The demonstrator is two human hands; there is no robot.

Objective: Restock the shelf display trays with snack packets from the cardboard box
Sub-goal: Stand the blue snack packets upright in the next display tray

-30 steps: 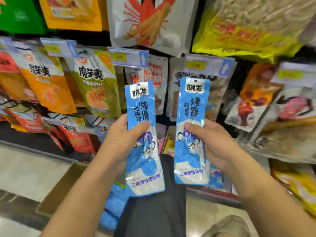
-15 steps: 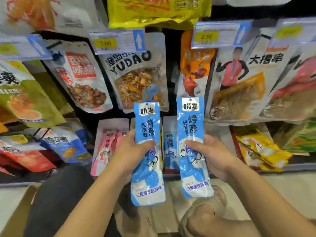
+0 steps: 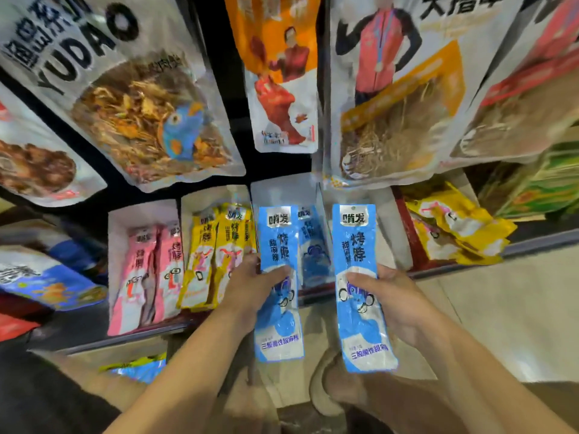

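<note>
Moving in closer than half a second ago, so the blue-packet tray looks way bigger. Now the left hand grips the left blue packet and the right hand grips the right blue packet, both upright, glossy, just in front of it.

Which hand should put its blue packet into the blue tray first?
Left, probably. The left hand holds the left blue packet directly in front of the blue-packet tray; the right hand holds the right blue packet past that tray's right wall.
</note>
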